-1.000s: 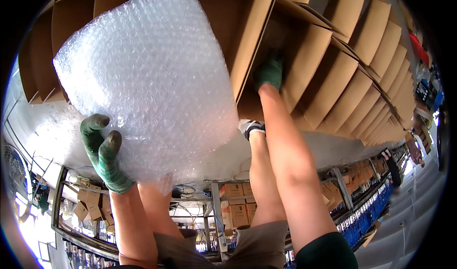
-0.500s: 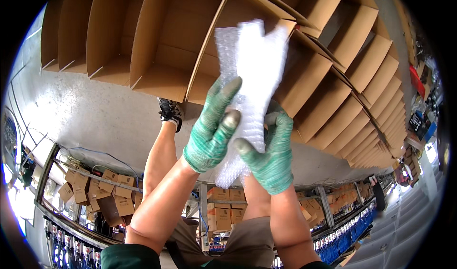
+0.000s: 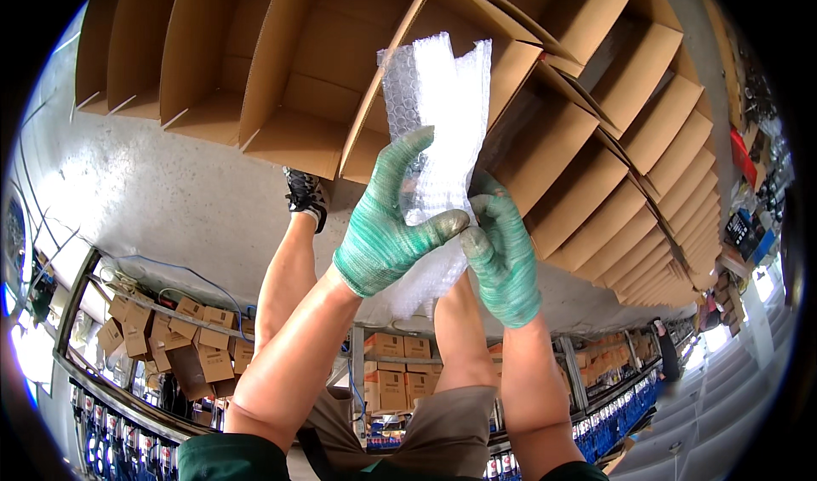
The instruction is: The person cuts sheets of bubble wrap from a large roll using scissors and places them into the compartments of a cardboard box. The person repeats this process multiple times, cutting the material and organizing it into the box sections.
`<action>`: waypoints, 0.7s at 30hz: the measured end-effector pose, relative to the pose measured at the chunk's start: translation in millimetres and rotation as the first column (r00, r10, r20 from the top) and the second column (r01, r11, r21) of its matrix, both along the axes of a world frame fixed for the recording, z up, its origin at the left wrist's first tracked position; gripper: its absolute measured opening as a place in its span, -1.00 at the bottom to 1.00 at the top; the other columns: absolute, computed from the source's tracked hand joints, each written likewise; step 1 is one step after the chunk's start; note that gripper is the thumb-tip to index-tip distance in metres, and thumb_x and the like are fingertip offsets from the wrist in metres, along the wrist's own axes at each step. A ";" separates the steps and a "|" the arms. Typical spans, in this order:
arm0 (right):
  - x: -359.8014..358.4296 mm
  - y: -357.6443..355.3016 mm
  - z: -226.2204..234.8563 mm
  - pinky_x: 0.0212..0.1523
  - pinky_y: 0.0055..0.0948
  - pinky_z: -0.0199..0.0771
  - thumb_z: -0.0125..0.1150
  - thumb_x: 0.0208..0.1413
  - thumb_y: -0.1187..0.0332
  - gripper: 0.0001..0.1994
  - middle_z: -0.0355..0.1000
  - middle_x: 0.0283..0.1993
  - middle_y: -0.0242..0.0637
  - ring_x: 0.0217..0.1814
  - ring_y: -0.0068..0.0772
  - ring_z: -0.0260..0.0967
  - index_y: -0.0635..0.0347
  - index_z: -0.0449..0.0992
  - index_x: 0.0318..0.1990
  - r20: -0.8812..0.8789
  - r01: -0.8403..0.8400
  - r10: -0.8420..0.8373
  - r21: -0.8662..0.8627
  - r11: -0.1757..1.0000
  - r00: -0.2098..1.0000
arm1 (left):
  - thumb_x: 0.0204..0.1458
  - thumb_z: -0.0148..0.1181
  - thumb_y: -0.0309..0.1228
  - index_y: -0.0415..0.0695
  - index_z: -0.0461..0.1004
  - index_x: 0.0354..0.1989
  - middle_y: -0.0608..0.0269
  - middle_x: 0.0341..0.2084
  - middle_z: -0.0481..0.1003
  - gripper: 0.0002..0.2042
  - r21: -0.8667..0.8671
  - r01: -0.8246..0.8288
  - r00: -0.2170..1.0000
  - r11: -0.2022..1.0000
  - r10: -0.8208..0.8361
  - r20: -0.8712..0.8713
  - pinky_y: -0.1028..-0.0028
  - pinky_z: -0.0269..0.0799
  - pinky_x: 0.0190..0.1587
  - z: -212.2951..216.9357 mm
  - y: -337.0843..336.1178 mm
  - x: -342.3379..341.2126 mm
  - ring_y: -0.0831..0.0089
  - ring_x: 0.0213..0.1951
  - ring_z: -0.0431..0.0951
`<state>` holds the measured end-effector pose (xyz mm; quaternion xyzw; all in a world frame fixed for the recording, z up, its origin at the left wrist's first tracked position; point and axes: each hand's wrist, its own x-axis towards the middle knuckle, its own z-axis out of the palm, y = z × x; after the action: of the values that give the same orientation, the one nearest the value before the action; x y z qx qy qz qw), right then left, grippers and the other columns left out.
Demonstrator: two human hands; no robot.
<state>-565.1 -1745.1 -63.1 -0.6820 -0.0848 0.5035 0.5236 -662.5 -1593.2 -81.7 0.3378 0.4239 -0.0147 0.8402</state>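
Both of my hands wear green knitted gloves with greyish fingertips. Between them a strip of clear bubble wrap (image 3: pixel 442 141) stands lengthwise, its top end spread and its lower end hanging beneath my hands. My left hand (image 3: pixel 396 222) wraps the strip from the left, its thumb laid across the front. My right hand (image 3: pixel 502 251) pinches the right edge, thumb near the left thumb's tip. Whether anything lies inside the folded wrap I cannot make out. Just beyond the wrap stands an open cardboard box (image 3: pixel 366 145), one of a row.
Rows of open-topped cardboard boxes (image 3: pixel 553 153) fill the far side and run off to the right. Behind me, a metal-framed rack (image 3: pixel 77 311) holds small brown cartons (image 3: pixel 387 387), with blue items (image 3: pixel 617 421) hanging below. My shoe (image 3: pixel 305 193) rests on the grey concrete floor (image 3: pixel 204 192).
My left thumb has moved right across the front of the bubble wrap, close to my right thumb. My right hand has shifted slightly right and up, and the wrap's top has turned a little left.
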 end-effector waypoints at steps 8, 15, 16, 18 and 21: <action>-2.1 1.8 -2.5 0.26 -0.42 0.28 0.18 0.29 0.44 -0.84 0.36 0.26 -0.17 0.22 -0.38 0.31 0.28 0.48 -0.04 0.043 0.066 -0.065 -0.027 0.997 0.997 | 0.00 0.49 -0.39 -0.21 0.06 0.46 0.13 0.26 0.31 -0.12 0.141 0.070 0.997 0.988 -0.071 0.004 0.34 0.22 0.34 -7.6 1.6 -10.0 0.36 0.26 0.30; -10.2 11.7 -3.3 0.16 -0.33 0.46 0.22 0.25 0.47 -0.83 0.42 0.25 -0.06 0.13 -0.25 0.48 0.25 0.49 -0.04 0.329 -0.054 0.127 -0.224 0.973 0.936 | 0.05 0.40 -0.44 -0.24 0.07 0.45 0.11 0.22 0.35 -0.20 0.320 0.140 0.990 0.937 -0.122 -0.076 0.35 0.29 0.28 -13.4 -3.7 -11.0 0.37 0.21 0.35; -11.0 15.6 -2.7 0.15 -0.33 0.46 0.23 0.25 0.44 -0.81 0.44 0.22 -0.08 0.11 -0.26 0.49 0.25 0.48 -0.03 0.327 -0.052 0.119 -0.208 0.977 0.937 | 0.06 0.37 -0.47 -0.24 0.08 0.44 0.10 0.20 0.36 -0.22 0.323 0.155 0.987 0.934 -0.135 -0.082 0.36 0.30 0.27 -13.1 -2.5 -11.0 0.38 0.20 0.36; -10.9 19.9 -0.5 0.13 -0.32 0.48 0.25 0.24 0.38 -0.78 0.47 0.17 -0.13 0.07 -0.28 0.50 0.24 0.48 -0.02 0.286 -0.020 0.075 -0.192 0.981 0.955 | 0.09 0.32 -0.52 -0.26 0.10 0.43 0.10 0.18 0.38 -0.27 0.330 0.186 0.982 0.925 -0.164 -0.093 0.38 0.33 0.25 -13.6 0.2 -12.1 0.39 0.18 0.38; -3.8 7.2 3.3 0.12 -0.32 0.49 0.26 0.21 0.32 -0.74 0.49 0.13 -0.21 0.04 -0.30 0.50 0.22 0.47 -0.02 0.098 0.110 -0.088 -0.242 0.964 0.991 | 0.11 0.23 -0.61 -0.29 0.14 0.39 0.11 0.14 0.41 -0.35 0.282 0.050 0.986 0.958 -0.002 -0.168 0.42 0.36 0.21 -19.2 1.3 -17.2 0.42 0.13 0.41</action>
<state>-568.9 -1737.8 -59.7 -0.7663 -0.0098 0.4532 0.4552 -679.7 -1591.9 -100.9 0.4585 0.4857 0.0070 0.7442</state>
